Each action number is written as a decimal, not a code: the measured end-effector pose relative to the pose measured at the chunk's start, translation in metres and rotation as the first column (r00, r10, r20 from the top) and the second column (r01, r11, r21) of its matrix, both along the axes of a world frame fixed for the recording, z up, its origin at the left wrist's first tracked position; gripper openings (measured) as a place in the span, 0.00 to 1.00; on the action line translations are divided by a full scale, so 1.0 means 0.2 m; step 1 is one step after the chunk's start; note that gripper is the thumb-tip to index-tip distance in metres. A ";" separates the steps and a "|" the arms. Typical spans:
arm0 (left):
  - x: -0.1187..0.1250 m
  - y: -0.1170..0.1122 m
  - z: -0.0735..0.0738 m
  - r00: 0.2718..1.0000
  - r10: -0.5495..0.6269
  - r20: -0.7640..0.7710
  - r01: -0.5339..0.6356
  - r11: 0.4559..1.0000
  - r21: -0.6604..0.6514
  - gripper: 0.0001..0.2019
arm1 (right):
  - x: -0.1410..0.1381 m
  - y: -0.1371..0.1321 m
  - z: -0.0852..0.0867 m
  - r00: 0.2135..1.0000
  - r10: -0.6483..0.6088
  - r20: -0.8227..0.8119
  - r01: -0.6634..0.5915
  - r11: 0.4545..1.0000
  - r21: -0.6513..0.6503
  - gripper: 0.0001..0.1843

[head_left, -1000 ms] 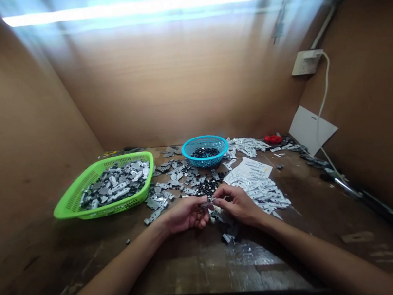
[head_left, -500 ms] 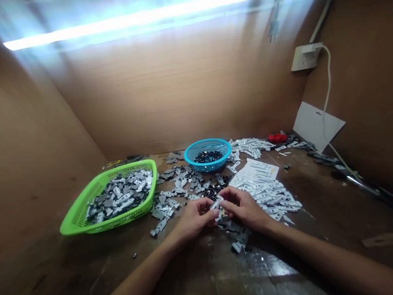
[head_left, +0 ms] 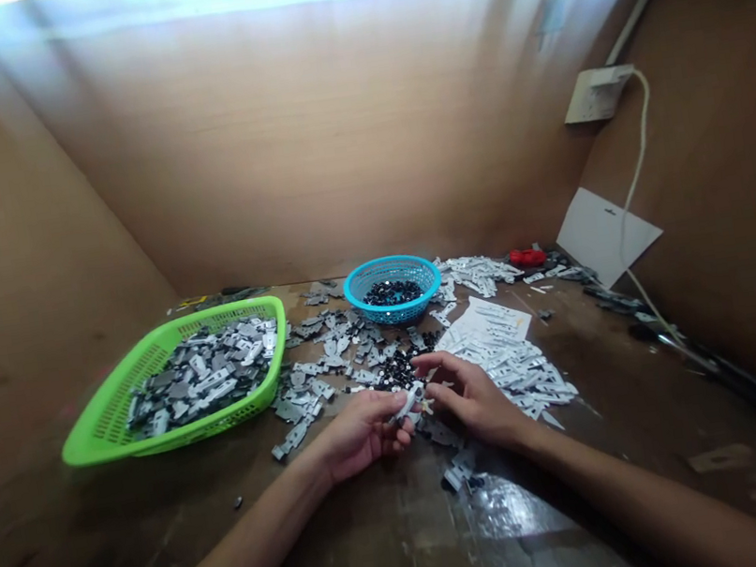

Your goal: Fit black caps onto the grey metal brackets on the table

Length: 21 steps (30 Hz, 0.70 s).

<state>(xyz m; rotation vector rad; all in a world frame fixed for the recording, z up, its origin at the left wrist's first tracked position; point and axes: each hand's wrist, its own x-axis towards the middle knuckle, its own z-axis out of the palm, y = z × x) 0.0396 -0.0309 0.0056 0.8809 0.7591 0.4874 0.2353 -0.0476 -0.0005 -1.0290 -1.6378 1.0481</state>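
My left hand (head_left: 370, 431) is closed, pinching a small pale metal hinge-like piece (head_left: 408, 403) between thumb and fingers. Close on its right is my right hand (head_left: 470, 399), with thumb and index finger apart; whether the thumb touches the piece I cannot tell. Just beyond the fingers lies a pile of small black parts (head_left: 397, 368). Flat white metal pieces (head_left: 523, 371) are heaped right of my right hand, partly over a sheet of white paper (head_left: 497, 318). Grey metal pieces (head_left: 304, 397) spread to the left of the black pile.
A green basket (head_left: 180, 438) full of grey and white pieces stands on the left. At the back, a blue basket (head_left: 389, 263) contains black parts. A red object (head_left: 527, 257), a leaning white card (head_left: 605, 235) and a cable (head_left: 636, 160) from a socket (head_left: 598, 94) are on the right.
My right fingers have spread and come off the piece, which stays in my left hand. My left hand has turned slightly palm-up. The camera view has tipped downward.
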 end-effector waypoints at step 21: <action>0.02 -0.08 0.06 0.812 0.427 -0.398 0.209 0.423 0.882 0.12 | 0.00 -0.01 0.01 0.966 -0.015 0.258 -0.026 0.988 0.155 0.08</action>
